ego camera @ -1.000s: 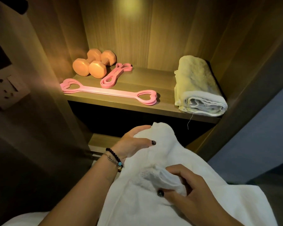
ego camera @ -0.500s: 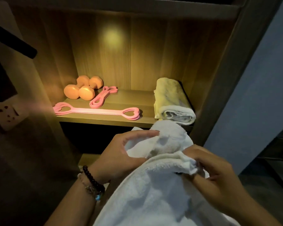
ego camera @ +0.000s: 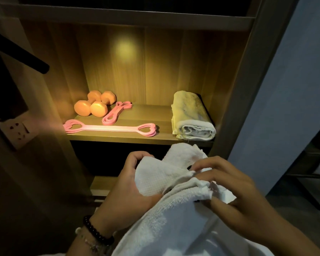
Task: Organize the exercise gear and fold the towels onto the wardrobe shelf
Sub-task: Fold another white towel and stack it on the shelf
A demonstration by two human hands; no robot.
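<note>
A white towel [ego camera: 174, 218] hangs bunched in front of me, below the lit wardrobe shelf [ego camera: 118, 139]. My left hand [ego camera: 129, 183] grips its upper left part, fingers curled over the cloth. My right hand [ego camera: 235, 193] pinches a folded edge near the top right. On the shelf lie two orange dumbbells [ego camera: 94, 105] at the back left, a long pink resistance band with heart-shaped ends [ego camera: 109, 128] along the front, a smaller pink band [ego camera: 115, 113] behind it, and a folded yellowish towel [ego camera: 192, 119] at the right.
A wall socket [ego camera: 17, 132] sits on the dark panel at the left, under a black rod [ego camera: 26, 58]. A lower shelf edge [ego camera: 102, 183] shows beneath. The wardrobe's right post [ego camera: 244, 89] borders a blue wall; a dark rack stands at far right.
The view has tilted up, showing more of the shelf compartment. Both hands have worked along the white towel, gathering its top edge; my right hand now pinches a fold higher up.
</note>
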